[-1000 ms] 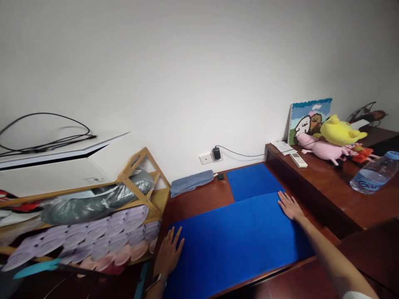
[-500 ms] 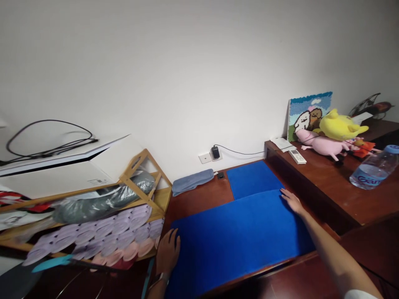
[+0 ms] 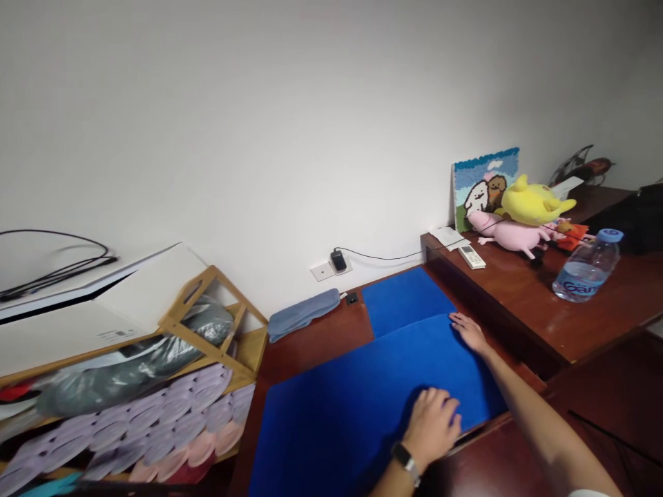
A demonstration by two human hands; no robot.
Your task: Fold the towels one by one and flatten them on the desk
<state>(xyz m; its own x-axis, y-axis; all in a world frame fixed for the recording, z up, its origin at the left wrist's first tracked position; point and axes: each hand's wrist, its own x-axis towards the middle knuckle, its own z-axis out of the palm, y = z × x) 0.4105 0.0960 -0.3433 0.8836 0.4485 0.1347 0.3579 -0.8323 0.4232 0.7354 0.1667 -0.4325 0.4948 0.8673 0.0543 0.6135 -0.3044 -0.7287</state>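
Observation:
A large blue cloth (image 3: 331, 407) lies flat over the brown desk, its far edge overlapping a smaller blue piece (image 3: 407, 298). My left hand (image 3: 432, 424), with a watch on its wrist, is over the near right part of the large cloth, palm down and fingers apart, holding nothing. At the cloth's far right corner rests my right hand (image 3: 469, 333), its fingers spread and empty. Beyond the cloth, a folded grey-blue cloth (image 3: 304, 314) lies along the wall.
A wooden rack (image 3: 253, 348) with pastel slippers (image 3: 166, 417) stands at the left. On the raised desk (image 3: 543, 304) at right are a water bottle (image 3: 588, 269), a remote (image 3: 472, 257) and plush toys (image 3: 536, 201). A black charger (image 3: 338, 259) sits in the wall socket.
My left hand has moved right, from the cloth's left edge to its near right part. My right hand stays at the far right corner. The view has shifted to the right.

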